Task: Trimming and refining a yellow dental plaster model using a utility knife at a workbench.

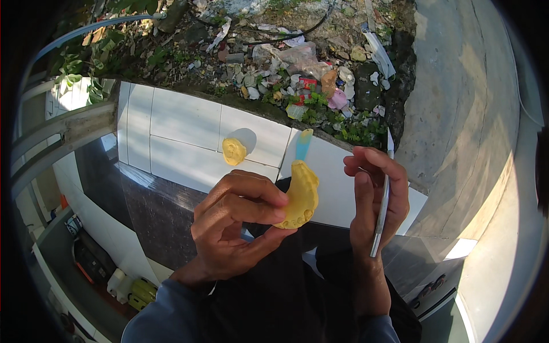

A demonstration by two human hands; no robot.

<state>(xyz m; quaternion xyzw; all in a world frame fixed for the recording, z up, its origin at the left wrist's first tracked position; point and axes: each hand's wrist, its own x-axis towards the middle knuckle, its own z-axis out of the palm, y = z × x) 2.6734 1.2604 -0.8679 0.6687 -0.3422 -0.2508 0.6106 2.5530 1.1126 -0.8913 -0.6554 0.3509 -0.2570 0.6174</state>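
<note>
My left hand (231, 226) pinches a yellow dental cast (303, 197) between thumb and fingers, with its curved row of tooth shapes turned to the right. In my right hand (366, 200) is a slim silver craft knife (380, 220), resting along the hand with its pointed blade up and away from me. The knife is apart from the cast. Beyond them, a second yellow cast piece (234, 151) sits on the white tiled ledge (183, 123). Just past the held cast lies a light-blue flat tool (303, 147) with a yellowish tip; its near end is hidden.
Behind the ledge is rough ground (320, 63) with rubble, plants and litter. A concrete strip (452, 108) runs along the right. At left are a railing (74, 126) and, lower down, a dark case (91, 260) beside green and white items.
</note>
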